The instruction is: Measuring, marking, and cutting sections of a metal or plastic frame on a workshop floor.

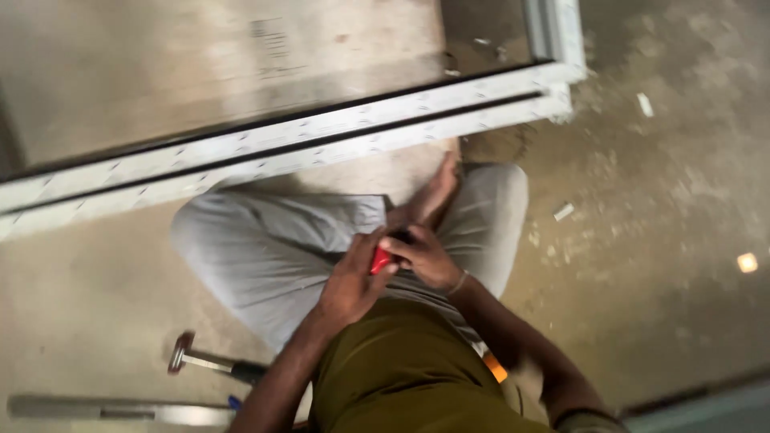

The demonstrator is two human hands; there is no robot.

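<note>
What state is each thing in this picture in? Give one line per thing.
Left hand: closed around the red tool.
Right hand: gripping the red tool from the other side.
Red tool: held between both hands, mostly hidden.
Hammer: lying flat on the floor, untouched.
White frame: lying on the floor by the person's foot.
Metal bar: lying flat, untouched.

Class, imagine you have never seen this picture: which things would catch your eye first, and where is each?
At the centre, the left hand and right hand meet around a small red object above the person's grey-trousered lap. Behind them, a long white frame runs slantwise across the dusty floor. At lower left, a hammer lies beside a flat metal bar.
</note>
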